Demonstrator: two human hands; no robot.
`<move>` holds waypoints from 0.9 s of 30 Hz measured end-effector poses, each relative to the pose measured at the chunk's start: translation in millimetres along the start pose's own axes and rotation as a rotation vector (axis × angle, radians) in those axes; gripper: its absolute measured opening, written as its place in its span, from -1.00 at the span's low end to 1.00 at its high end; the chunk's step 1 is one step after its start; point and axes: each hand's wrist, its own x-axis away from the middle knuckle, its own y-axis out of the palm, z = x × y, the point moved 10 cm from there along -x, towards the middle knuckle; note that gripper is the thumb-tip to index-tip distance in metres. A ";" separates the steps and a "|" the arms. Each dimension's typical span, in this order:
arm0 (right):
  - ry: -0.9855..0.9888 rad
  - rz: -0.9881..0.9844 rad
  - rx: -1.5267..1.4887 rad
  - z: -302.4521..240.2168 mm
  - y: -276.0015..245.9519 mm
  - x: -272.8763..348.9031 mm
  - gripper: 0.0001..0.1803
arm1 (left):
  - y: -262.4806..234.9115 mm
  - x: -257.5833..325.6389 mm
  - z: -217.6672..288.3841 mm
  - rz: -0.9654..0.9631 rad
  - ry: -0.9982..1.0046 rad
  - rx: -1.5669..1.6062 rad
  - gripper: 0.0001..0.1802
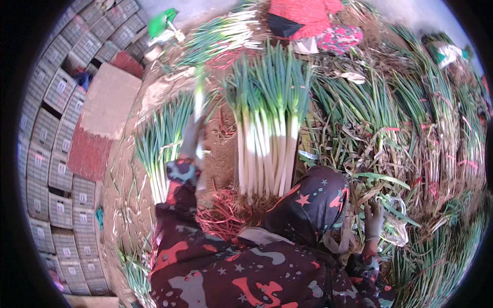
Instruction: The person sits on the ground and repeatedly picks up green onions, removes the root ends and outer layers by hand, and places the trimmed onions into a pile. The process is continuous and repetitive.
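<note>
My left hand point(191, 137), smeared by motion, grips a long green onion point(198, 100) held upright, its white stem below and green leaves above. To its left lies a smaller row of green onions point(164, 138). A large bundle of cleaned green onions point(264, 123) stands fanned out in front of my knees, white stems toward me and green tops away. My right hand point(374, 223), pale as if gloved, is low beside my right knee, near peeled leaf scraps point(395, 226). Its fingers look apart, with nothing visible in them.
Red ties point(223, 213) lie in a tangle before my lap. Untrimmed onions point(354, 102) are piled at the right. Stacked crates point(59, 169) line the left, beside a brown board point(111, 100). Another person in red point(305, 18) sits at the far side near more onions point(226, 36).
</note>
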 end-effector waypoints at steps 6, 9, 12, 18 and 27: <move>0.133 0.152 -0.072 45.9 -17.7 -64.8 -0.63 | -31.5 -21.7 34.9 0.149 0.130 -0.415 -0.54; 0.071 0.193 0.064 23.6 -20.7 -116.8 -0.68 | 145.2 12.8 147.7 -0.142 0.421 -0.252 -0.54; 0.132 0.275 -0.045 58.6 -14.4 -150.5 -0.69 | 353.1 98.1 249.4 -0.536 0.712 0.015 -0.58; 0.443 0.179 0.295 102.5 28.4 -169.4 -0.60 | 544.0 185.4 245.3 -0.977 0.361 0.487 -0.77; 0.415 -0.030 -0.282 113.0 33.4 -181.0 -0.57 | 574.8 132.6 178.9 -0.935 0.180 0.414 -0.77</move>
